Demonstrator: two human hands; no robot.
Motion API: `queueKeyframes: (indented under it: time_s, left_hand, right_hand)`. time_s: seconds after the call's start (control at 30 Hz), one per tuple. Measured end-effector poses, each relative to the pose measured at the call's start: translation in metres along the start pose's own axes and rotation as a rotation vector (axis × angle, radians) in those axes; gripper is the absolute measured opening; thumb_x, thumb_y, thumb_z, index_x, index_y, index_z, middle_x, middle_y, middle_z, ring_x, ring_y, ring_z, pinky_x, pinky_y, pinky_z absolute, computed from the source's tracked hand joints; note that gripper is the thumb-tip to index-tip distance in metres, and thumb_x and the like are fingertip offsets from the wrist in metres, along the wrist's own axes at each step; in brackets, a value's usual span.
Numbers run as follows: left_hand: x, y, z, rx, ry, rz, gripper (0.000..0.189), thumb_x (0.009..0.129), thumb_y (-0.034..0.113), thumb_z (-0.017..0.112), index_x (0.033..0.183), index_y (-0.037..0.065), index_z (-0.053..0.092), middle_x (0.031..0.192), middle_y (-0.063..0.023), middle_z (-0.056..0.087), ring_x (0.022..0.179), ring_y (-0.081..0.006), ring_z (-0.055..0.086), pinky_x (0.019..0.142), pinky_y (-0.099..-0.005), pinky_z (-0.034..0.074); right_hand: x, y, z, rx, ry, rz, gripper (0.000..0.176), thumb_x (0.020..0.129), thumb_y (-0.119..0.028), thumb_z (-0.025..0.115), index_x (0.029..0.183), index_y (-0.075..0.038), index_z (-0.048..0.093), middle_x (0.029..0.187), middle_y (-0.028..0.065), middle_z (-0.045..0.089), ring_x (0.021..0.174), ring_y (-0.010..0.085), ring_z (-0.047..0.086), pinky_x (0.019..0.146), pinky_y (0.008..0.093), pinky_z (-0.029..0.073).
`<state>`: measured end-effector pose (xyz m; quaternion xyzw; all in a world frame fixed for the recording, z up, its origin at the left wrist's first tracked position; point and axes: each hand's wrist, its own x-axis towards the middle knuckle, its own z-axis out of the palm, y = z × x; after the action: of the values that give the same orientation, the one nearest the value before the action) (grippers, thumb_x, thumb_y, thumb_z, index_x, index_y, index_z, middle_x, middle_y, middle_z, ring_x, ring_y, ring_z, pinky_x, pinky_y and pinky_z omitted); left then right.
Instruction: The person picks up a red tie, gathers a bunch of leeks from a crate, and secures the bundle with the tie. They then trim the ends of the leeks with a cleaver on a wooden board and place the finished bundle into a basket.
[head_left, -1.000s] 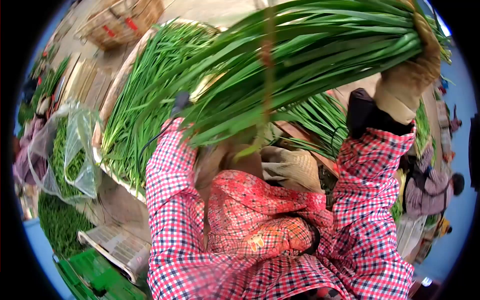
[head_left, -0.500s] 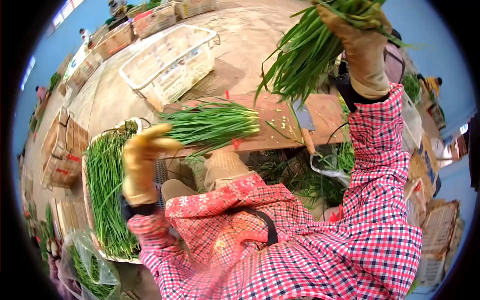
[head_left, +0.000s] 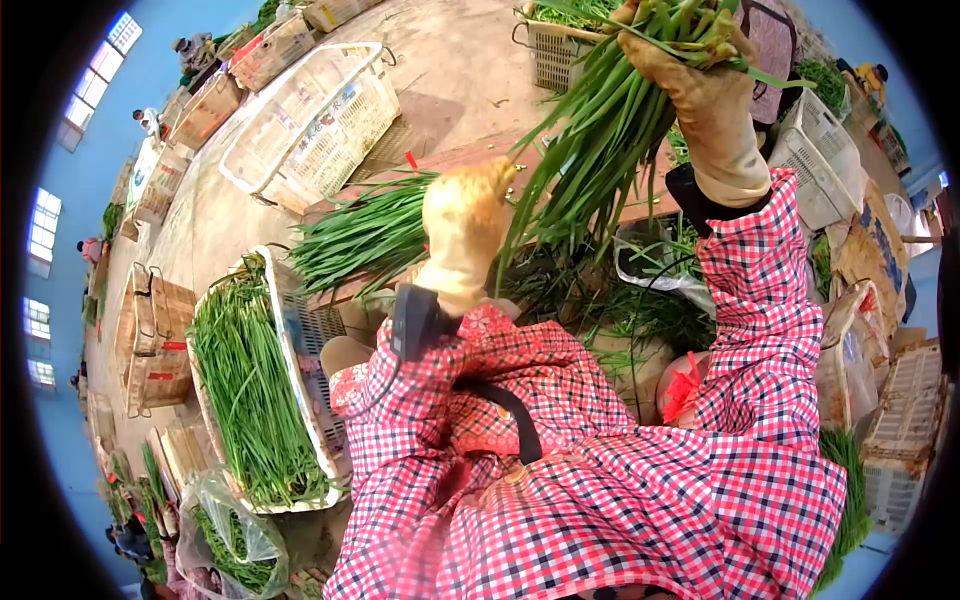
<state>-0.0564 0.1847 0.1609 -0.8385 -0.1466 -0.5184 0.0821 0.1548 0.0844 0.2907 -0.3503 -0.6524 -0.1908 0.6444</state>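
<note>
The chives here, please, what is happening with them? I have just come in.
A person wearing gloves holds up a bunch of chives in the right hand, the leaves hanging down. The left hand is beside another bundle of chives, which lies on a board; whether it touches them is unclear. A plastic crate at the person's left side is full of more chives.

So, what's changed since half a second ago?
The left hand has swung inward, from over the filled crate to the pale end of the bundle on the board; contact is unclear. The right hand still holds the raised bunch, and the bundle still lies on the board.
</note>
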Motion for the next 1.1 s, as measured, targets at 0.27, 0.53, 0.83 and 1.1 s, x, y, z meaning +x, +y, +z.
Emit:
queueKeyframes:
  time_s: [0.27, 0.53, 0.83, 1.1]
  left_hand:
    - [-0.068, 0.003, 0.009, -1.429, -0.068, -1.126, 0.055, 0.101, 0.047, 0.047, 0.117, -0.003, 0.059, 0.097, -0.0153, 0.072, 0.087, -0.0219, 0.068, 0.084, -0.0370, 0.052]
    - [-0.061, 0.023, -0.052, -0.197, -0.740, -0.197, 0.039, 0.080, 0.032, 0.075, 0.107, 0.004, 0.069, 0.105, -0.0162, 0.070, 0.107, -0.0338, 0.063, 0.096, -0.0411, 0.047]
    - [-0.071, 0.011, -0.066, -2.354, -0.530, -1.093, 0.104, 0.077, 0.068, 0.066, 0.150, 0.005, 0.027, 0.142, -0.0204, 0.047, 0.123, -0.0324, 0.053, 0.096, -0.0407, 0.047]
    - [-0.079, 0.008, -0.057, -2.351, -0.176, -1.155, 0.108, 0.074, 0.075, 0.062, 0.150, 0.006, 0.028, 0.144, -0.0206, 0.044, 0.121, -0.0344, 0.055, 0.100, -0.0476, 0.047]
  right_hand:
    - [-0.028, 0.036, 0.005, 0.117, -0.177, 0.296, 0.027, 0.088, 0.000, 0.062, 0.114, 0.007, 0.059, 0.113, 0.0150, 0.066, 0.097, 0.0206, 0.067, 0.079, 0.0266, 0.057]
    - [-0.027, 0.038, 0.020, -0.004, -0.266, 0.164, 0.032, 0.098, -0.020, 0.055, 0.125, -0.003, 0.058, 0.104, 0.0095, 0.067, 0.094, 0.0187, 0.065, 0.081, 0.0344, 0.054]
    - [-0.045, -0.052, 0.113, 0.121, -0.550, -0.584, 0.036, 0.070, -0.022, 0.070, 0.100, -0.004, 0.063, 0.076, 0.0058, 0.061, 0.074, 0.0246, 0.063, 0.069, 0.0382, 0.053]
    - [-0.140, -0.095, 0.144, 0.049, -1.146, -0.862, 0.029, 0.086, -0.029, 0.055, 0.100, -0.005, 0.062, 0.086, 0.0074, 0.064, 0.082, 0.0218, 0.060, 0.083, 0.0369, 0.047]
